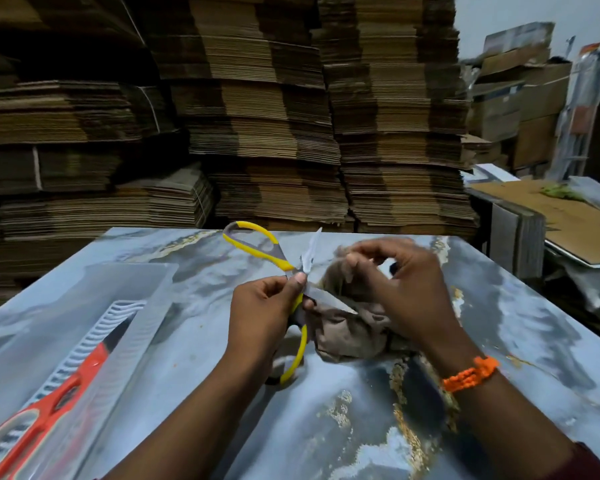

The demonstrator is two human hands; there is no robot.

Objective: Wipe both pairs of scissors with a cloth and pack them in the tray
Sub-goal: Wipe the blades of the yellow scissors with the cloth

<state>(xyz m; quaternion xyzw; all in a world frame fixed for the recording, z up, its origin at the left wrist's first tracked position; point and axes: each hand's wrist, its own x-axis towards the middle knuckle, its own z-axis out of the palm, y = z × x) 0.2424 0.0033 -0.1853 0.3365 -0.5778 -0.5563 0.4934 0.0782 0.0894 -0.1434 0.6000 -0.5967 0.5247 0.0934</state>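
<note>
Above the middle of the marbled table [499, 306], my left hand [264, 313] grips the yellow-and-grey scissors [257, 244] near the pivot. The blades are spread apart, one pointing up and one toward the right. My right hand [406, 292] holds a crumpled brown cloth [343, 334] just right of the blades, fingers curled over its top. The orange-handled scissors [49, 393] lie in the clear plastic tray [132, 278] at the left, blades pointing away from me.
Tall stacks of flattened cardboard [257, 116] rise behind the table's far edge. More boxes and a cardboard-covered surface [551, 209] stand at the right. An orange beaded band [470, 374] circles my right wrist.
</note>
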